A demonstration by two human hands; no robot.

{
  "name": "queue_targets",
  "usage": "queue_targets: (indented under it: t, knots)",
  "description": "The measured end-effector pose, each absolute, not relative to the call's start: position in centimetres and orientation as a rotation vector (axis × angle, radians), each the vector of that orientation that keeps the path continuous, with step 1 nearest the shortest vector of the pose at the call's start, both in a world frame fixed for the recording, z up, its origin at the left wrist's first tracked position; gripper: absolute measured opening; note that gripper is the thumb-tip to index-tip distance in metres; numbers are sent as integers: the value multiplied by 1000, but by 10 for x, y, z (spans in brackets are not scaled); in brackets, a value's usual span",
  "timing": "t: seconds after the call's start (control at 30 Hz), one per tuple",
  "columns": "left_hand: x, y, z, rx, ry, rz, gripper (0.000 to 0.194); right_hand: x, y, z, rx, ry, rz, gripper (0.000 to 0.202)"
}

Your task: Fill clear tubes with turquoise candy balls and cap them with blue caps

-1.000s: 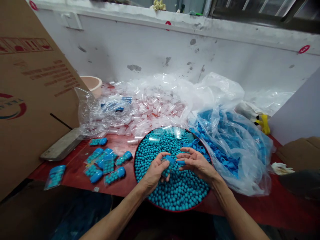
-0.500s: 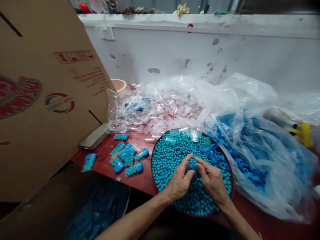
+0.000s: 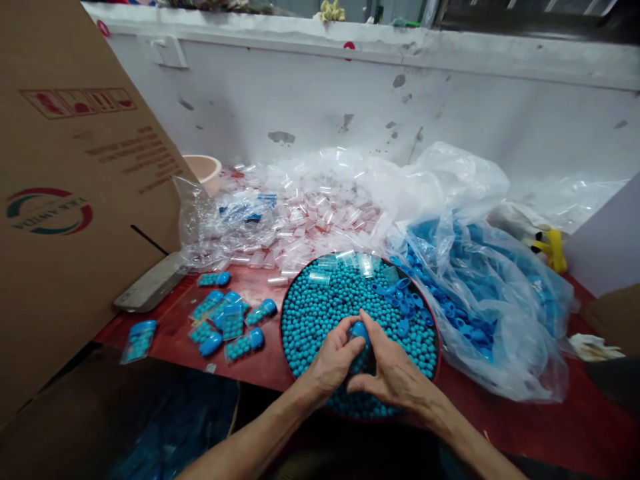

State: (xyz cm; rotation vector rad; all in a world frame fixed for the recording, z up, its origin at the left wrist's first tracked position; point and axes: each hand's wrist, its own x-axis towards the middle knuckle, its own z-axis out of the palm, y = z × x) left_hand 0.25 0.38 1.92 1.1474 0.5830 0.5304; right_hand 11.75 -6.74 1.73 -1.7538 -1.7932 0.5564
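Over the round tub of teal beads, my left hand grips a small clear container with a blue cap, thumb across its front. My right hand curves around the other side, its index finger at the cap and its thumb lower down by the body. Much of the container is hidden between the hands. Loose blue caps and a few clear empty tubes lie on the beads. Filled, capped containers lie in a group left of the tub.
A cardboard box rises at the left, beside a grey block. Behind the tub spreads a heap of clear tubes. A plastic bag of blue caps sits to the right on the red table.
The camera view has turned right, so the scene sits further left. My right thumb has moved down from the cap to the container's lower side; the cap now shows upright between my hands.
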Motion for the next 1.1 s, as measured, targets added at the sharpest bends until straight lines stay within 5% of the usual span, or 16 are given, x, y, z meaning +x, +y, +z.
queue_targets:
  t: [0.3,0.6,0.87,1.1]
  knots:
    - [6,-1,19,1141,630,598,26,108,-65,21,-1724,-1736,339,61]
    - [8,-5,11,1348,755,732,13,110,-59,-4,-1657,-1783,219,72]
    - [-24,22,23,1391,868,612,29,111,-57,13,-1778,-1798,484,87]
    - [-120,91,25,1925,1652,870,43,144,-49,11,-1851,-1873,408,34]
